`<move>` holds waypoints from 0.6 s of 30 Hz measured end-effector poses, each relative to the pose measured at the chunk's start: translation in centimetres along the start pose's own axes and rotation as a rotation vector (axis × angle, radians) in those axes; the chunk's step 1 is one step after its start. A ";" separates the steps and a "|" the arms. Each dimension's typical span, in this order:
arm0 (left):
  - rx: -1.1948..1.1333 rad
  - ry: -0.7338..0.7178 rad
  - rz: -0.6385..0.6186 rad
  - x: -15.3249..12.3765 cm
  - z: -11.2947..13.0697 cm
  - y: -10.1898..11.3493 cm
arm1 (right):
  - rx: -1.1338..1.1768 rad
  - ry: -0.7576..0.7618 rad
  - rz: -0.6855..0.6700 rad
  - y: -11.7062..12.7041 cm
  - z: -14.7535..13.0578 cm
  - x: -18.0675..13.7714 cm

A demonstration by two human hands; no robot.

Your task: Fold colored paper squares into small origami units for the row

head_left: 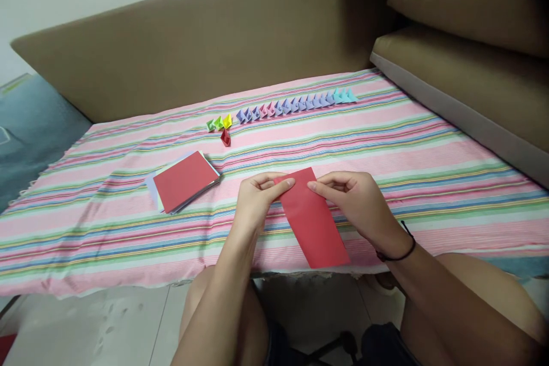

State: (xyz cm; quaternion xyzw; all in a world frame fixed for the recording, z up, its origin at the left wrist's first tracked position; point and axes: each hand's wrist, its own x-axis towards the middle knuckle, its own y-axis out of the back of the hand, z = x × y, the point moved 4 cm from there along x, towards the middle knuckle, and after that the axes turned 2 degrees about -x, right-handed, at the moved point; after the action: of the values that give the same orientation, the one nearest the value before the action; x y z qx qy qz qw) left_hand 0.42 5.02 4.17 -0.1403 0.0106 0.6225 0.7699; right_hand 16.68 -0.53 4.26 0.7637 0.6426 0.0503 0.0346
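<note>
A red sheet of paper [315,226], long and narrow in outline, is held up above the near edge of the striped cloth. My left hand [259,197] pinches its upper left corner, thumb on top and fingers behind. At the upper right edge my right hand [355,197] grips the same sheet between thumb and fingers; a dark cord circles that wrist. To the left lies a stack of coloured paper [186,181] with a red sheet uppermost. Whether the held sheet is folded double I cannot tell.
Farther back, a row of small folded paper boats [295,106] in purple, pink and blue runs across the striped cloth [107,234]. Green and yellow folded pieces [219,123] sit at its left, a dark red one [226,138] in front. Cushions [463,86] are piled at right.
</note>
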 end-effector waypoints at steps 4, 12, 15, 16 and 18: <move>0.008 0.014 0.074 0.1 0.6 0.7 | -0.041 0.020 0.047 0.5 -0.3 0.1; 0.024 0.021 0.072 0.4 0.5 1.2 | -0.014 0.015 0.020 0.3 0.5 0.6; 0.002 0.044 0.032 0.8 0.0 1.4 | 0.015 -0.004 0.003 0.4 1.3 1.0; 0.000 0.056 0.017 0.9 -0.3 1.4 | 0.029 -0.023 -0.007 0.4 1.7 1.1; 0.005 0.086 0.000 1.3 -0.8 1.5 | 0.063 -0.087 -0.033 0.2 2.4 1.2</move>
State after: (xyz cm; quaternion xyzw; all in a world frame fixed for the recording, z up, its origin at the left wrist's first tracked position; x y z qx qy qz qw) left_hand -0.64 6.34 2.82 -0.1650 0.0452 0.6159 0.7690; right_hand 17.40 0.68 1.92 0.7553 0.6542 -0.0038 0.0392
